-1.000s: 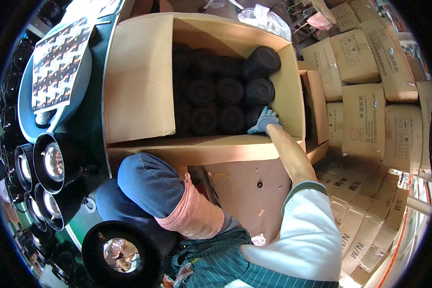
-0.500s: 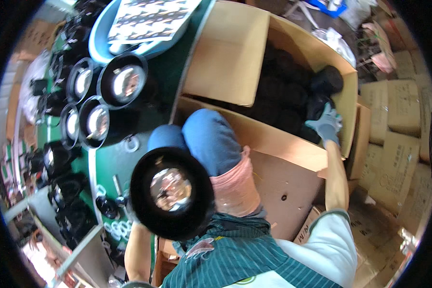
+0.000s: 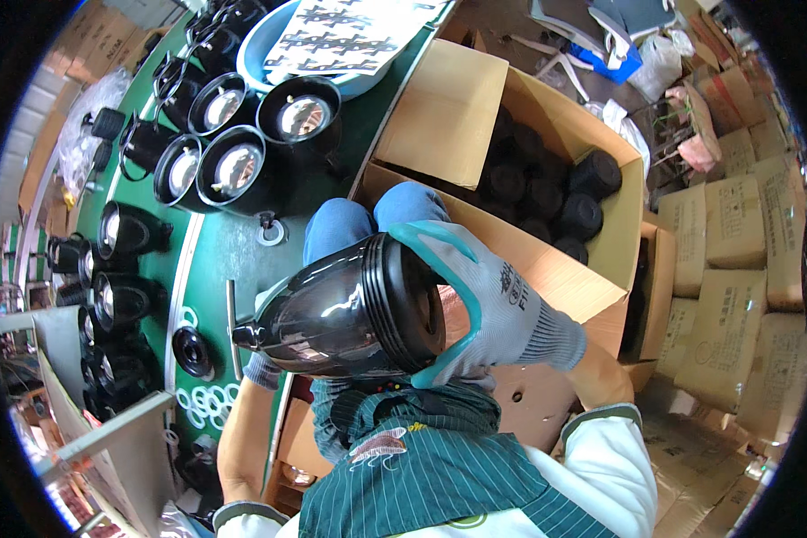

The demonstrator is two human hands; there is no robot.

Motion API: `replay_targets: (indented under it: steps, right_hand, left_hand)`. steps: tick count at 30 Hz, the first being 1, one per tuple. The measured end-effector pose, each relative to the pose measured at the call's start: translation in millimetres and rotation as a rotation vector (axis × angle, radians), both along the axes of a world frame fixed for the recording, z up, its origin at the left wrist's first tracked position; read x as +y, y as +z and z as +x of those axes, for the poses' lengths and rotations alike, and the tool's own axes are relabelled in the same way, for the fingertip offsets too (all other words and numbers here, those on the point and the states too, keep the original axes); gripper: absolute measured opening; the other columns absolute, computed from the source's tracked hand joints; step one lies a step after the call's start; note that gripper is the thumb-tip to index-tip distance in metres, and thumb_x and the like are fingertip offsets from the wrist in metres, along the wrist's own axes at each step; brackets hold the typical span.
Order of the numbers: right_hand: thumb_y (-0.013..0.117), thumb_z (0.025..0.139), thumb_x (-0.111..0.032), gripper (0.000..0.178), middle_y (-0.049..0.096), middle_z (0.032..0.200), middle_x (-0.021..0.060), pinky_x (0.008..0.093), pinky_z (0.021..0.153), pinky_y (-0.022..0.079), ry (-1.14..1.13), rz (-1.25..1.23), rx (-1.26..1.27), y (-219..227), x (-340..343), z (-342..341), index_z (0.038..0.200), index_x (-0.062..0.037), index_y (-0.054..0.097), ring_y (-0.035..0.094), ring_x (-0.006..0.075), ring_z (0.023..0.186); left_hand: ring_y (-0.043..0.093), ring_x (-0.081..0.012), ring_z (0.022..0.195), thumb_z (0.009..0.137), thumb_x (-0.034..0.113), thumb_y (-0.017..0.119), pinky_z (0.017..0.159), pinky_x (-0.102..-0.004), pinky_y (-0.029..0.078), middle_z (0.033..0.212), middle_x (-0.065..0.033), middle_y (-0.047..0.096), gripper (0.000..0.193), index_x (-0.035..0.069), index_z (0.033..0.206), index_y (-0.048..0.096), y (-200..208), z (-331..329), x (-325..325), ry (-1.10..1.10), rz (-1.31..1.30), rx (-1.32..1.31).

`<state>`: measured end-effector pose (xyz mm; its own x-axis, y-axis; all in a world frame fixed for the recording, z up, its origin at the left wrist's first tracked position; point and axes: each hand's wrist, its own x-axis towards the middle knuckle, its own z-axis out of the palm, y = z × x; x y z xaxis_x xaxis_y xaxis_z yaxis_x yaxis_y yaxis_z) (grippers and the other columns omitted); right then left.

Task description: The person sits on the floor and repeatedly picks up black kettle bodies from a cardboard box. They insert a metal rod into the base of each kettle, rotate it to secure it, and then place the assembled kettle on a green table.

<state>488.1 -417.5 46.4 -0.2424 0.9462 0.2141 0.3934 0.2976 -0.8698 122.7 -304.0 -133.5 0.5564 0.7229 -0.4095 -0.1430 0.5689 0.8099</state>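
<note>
A glossy black jug body (image 3: 332,309) lies tilted sideways above my lap, its narrow end to the left and its ribbed, matt black base end to the right. My right hand (image 3: 502,296), in a grey glove with teal palm coating, is closed round that base end, thumb and fingers spread across its rim. My left hand (image 3: 263,369), gloved too, supports the jug at its narrow end; most of its fingers are hidden behind the jug. To the right of my knees, an open carton (image 3: 439,117) contains several black round parts (image 3: 547,193).
On the green bench (image 3: 215,314) at left stand several black jugs (image 3: 233,166) with mirrored insides, beside white rings (image 3: 208,403) and a black disc (image 3: 193,351). A blue basin (image 3: 258,49) carries printed sheets (image 3: 341,36). Closed cartons (image 3: 726,282) are stacked at right.
My right hand has come from the carton to the jug's base end. The jug has turned from showing its mirrored inside to lying sideways. The view has shifted.
</note>
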Motion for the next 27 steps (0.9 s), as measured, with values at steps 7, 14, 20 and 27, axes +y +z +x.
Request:
replay_targets:
  steps: [7, 14, 20, 27]
  right_hand:
    - [0.093, 0.059, -0.062, 0.125, 0.044, 0.156, 0.0211, 0.0467, 0.115, 0.041, 0.108, 0.203, -0.315, 27, -13, -21, 0.156, -0.0035, 0.040, 0.045, 0.0400, 0.141]
    - [0.096, 0.057, -0.058, 0.127, 0.044, 0.156, 0.0195, 0.0498, 0.116, 0.041, 0.104, -0.017, -0.112, 52, -23, -17, 0.155, -0.0025, 0.038, 0.045, 0.0399, 0.141]
    - [0.095, 0.061, -0.057, 0.121, 0.047, 0.153, 0.0209, 0.0485, 0.114, 0.043, 0.026, 0.094, -0.224, 47, -23, -20, 0.155, -0.0032, 0.041, 0.048, 0.0409, 0.139]
    - [0.096, 0.056, -0.059, 0.129, 0.047, 0.151, 0.0227, 0.0479, 0.111, 0.045, 0.058, 0.226, -0.371, 47, -15, -25, 0.157, -0.0057, 0.037, 0.051, 0.0403, 0.136]
  left_hand:
    - [0.063, -0.0282, 0.124, 0.103, 0.018, 0.061, 0.101, -0.0450, 0.057, 0.146, -0.0153, 0.057, 0.048, 0.003, 0.147, 0.052, -18, -19, -14, -0.185, -0.231, -0.332]
    - [0.064, -0.0270, 0.121, 0.101, 0.016, 0.063, 0.100, -0.0433, 0.058, 0.143, -0.0155, 0.059, 0.047, 0.002, 0.145, 0.053, -15, -1, -25, -0.216, -0.293, -0.411]
    - [0.065, -0.0259, 0.119, 0.099, 0.015, 0.065, 0.099, -0.0419, 0.058, 0.140, -0.0158, 0.061, 0.047, 0.001, 0.143, 0.055, -17, 7, -31, -0.242, -0.334, -0.471]
    - [0.066, -0.0247, 0.117, 0.097, 0.013, 0.067, 0.098, -0.0403, 0.059, 0.138, -0.0160, 0.063, 0.047, -0.001, 0.141, 0.057, -13, 6, -35, -0.225, -0.369, -0.500]
